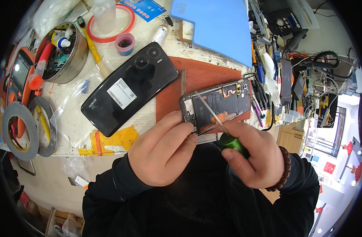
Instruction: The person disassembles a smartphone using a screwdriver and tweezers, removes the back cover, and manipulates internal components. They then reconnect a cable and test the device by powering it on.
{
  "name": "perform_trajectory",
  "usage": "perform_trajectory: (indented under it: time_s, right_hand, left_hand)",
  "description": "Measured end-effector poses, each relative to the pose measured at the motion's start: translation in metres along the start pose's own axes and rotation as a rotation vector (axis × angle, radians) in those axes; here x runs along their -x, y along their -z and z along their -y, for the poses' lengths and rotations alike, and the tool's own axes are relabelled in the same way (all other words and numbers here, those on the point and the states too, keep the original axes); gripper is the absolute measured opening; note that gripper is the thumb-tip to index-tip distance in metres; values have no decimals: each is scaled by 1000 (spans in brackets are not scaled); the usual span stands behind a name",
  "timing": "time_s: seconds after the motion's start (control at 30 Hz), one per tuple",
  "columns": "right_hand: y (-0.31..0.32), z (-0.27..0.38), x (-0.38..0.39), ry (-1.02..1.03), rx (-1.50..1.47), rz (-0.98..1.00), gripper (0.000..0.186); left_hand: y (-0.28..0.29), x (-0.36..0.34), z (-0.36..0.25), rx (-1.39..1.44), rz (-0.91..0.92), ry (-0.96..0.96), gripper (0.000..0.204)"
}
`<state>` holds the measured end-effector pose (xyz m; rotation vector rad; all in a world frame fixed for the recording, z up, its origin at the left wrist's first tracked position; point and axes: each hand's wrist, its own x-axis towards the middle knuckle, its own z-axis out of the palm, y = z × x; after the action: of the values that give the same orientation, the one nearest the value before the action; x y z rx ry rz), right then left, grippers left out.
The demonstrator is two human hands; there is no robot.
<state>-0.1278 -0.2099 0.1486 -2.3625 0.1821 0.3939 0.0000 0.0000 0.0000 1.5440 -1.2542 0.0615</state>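
An opened smartphone (212,104), its battery and inner parts bare, lies slightly tilted on a reddish-brown mat (169,93). My left hand (161,152) grips its left end, the fingers closed along the lower corner. In my right hand (256,154) is a screwdriver (233,143) with a green handle, its thin shaft slanting up and left across the phone. The shaft's end is over the phone's upper left part; whether it touches, I cannot tell. Left of the mat, partly on it, lies a black phone back cover (143,85) with camera rings and a white label.
A blue pad (220,27) lies at the back. On the left stand a round metal tin (72,55), tape rolls (19,130) and an orange multimeter (19,77). A small pink-rimmed cup (125,43) is behind the cover. Pens and tools (261,93) line the right side.
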Motion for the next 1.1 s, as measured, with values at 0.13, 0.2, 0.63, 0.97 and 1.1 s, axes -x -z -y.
perform_trajectory:
  time_s: [0.13, 0.2, 0.63, 0.97, 1.1]
  right_hand:
    - [-21, -7, 1, 20, -42, -85, 68]
    - [-31, -8, 2, 12, -39, -60, 70]
    - [-54, -6, 0, 35, -143, -154, 74]
    - [-42, -2, -3, -47, -182, -81, 69]
    - [-50, -7, -9, 37, -165, -161, 70]
  left_hand:
    - [0, 0, 4, -25, -21, -6, 28]
    - [-2, 2, 2, 122, -34, 126, 28]
    - [-1, -3, 1, -15, -75, 241, 59]
    - [0, -3, 2, -15, -43, 221, 55]
    - [-1, -4, 2, -54, -55, 197, 54]
